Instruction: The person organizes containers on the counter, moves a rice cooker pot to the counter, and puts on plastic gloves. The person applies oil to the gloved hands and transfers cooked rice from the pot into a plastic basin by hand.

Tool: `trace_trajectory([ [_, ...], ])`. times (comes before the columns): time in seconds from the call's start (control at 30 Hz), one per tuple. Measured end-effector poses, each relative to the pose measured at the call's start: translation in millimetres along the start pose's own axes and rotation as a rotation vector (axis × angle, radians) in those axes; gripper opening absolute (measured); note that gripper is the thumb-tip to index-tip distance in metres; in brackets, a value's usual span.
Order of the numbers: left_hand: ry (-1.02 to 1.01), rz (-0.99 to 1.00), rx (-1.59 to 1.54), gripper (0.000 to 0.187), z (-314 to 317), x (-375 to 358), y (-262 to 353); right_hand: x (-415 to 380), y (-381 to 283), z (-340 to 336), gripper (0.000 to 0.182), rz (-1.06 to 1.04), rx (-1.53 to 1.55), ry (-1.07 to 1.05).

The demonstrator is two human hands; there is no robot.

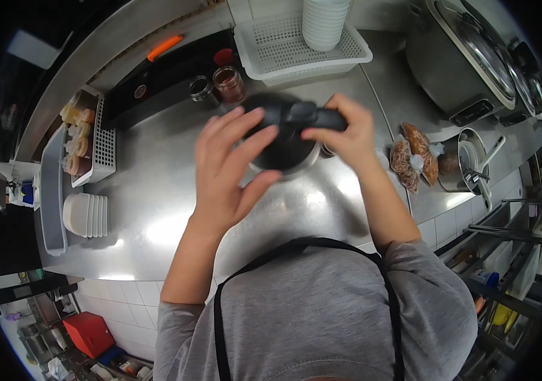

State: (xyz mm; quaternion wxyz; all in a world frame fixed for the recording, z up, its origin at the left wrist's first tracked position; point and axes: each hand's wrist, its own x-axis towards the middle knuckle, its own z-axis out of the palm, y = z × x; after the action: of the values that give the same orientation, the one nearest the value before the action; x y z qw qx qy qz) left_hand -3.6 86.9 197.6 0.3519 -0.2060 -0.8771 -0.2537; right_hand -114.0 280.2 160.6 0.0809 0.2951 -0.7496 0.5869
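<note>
A round, dark-topped jug with a thick black handle is held over the steel counter, blurred by motion. My right hand is closed around that handle, with the thumb along its near side. At the jug's left side, my left hand has its fingers spread, with fingertips overlapping the dark top. A pale rim shows at the jug's lower edge. Just behind it stand a glass jar with dark red contents and a dark-filled jar.
A white perforated basket holds stacked white bowls at the back. Right of my hands are bags of brown food, a steel pot with utensils and a large cooker. Squeeze bottles and white containers stand left.
</note>
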Motion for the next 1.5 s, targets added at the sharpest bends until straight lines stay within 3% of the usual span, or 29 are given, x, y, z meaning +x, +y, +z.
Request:
trace_trajectory([
  [0.03,-0.110,-0.010,0.002,0.041,1.3,6.4,6.0,-15.4,5.4,7.1,0.039,0.113,0.070,-0.061],
  [0.1,-0.177,-0.052,-0.018,0.041,5.9,6.5,7.9,-41.5,18.3,24.8,0.039,0.128,0.152,-0.084],
  [0.17,-0.447,-0.189,-0.089,0.042,8.7,-1.1,1.8,-58.7,18.4,34.0,0.039,0.122,0.145,-0.126],
  [0.23,-0.421,-0.175,-0.091,0.038,13.4,-8.9,-3.7,-71.1,19.3,45.5,0.039,0.203,0.123,-0.109],
  [0.53,-0.588,-0.219,0.014,0.034,13.8,-2.8,0.9,-82.5,31.8,61.7,0.045,0.139,-0.007,-0.045],
  [0.6,-0.519,-0.357,0.262,0.035,21.3,2.3,2.7,-83.3,31.4,65.5,0.047,0.130,0.002,-0.042],
  [0.77,-0.517,-0.531,0.473,0.034,-11.2,15.6,-1.7,-89.3,23.2,72.6,0.047,0.187,0.003,-0.026],
  [0.83,-0.811,-0.587,0.714,0.036,-37.5,22.2,-1.4,-89.4,23.3,72.2,0.046,0.180,-0.022,-0.028],
  [0.87,-0.812,-0.584,0.719,0.036,-46.5,21.5,1.6,-88.8,22.8,72.1,0.046,0.180,-0.018,-0.025],
  [0.93,-0.564,-0.379,0.727,0.045,-58.9,15.3,11.1,-87.8,22.0,70.5,0.045,0.183,0.013,-0.043],
  [0.97,-0.562,-0.382,0.729,0.045,-56.6,15.4,10.0,-87.4,22.8,70.3,0.045,0.181,0.014,-0.047],
  [1.03,-0.377,0.126,0.421,0.056,-43.9,11.2,6.2,-88.8,25.0,71.9,0.044,0.200,0.048,-0.050],
  [1.1,-0.392,0.102,0.378,0.064,-37.5,-0.3,11.8,-90.2,25.6,72.4,0.039,0.178,0.065,-0.058],
  [1.2,-0.764,-0.679,0.222,0.064,-54.5,22.7,38.3,-89.3,26.2,71.4,0.039,0.181,0.069,-0.055],
  [1.23,-0.765,-0.680,0.222,0.064,-55.4,20.0,34.9,-89.2,26.3,72.1,0.043,0.203,0.062,-0.053],
  [1.3,-0.570,-0.375,0.188,0.069,-56.9,7.7,21.3,-89.1,26.4,73.3,0.043,0.213,0.077,-0.048],
  [1.33,-0.568,-0.376,0.187,0.069,-53.9,0.9,11.8,-89.4,26.4,73.2,0.043,0.224,0.091,-0.042],
  [1.4,-0.632,-0.037,0.139,0.067,-45.0,-6.7,-7.4,-89.4,25.6,72.8,0.043,0.213,0.087,-0.039],
  [1.43,-0.630,-0.036,0.139,0.067,-40.1,-5.0,-14.3,-89.0,25.3,72.6,0.043,0.202,0.087,-0.036],
  [1.5,-0.864,-0.144,-0.077,0.065,-31.8,1.1,-22.9,-89.3,27.6,73.5,0.043,0.187,0.089,-0.032],
])
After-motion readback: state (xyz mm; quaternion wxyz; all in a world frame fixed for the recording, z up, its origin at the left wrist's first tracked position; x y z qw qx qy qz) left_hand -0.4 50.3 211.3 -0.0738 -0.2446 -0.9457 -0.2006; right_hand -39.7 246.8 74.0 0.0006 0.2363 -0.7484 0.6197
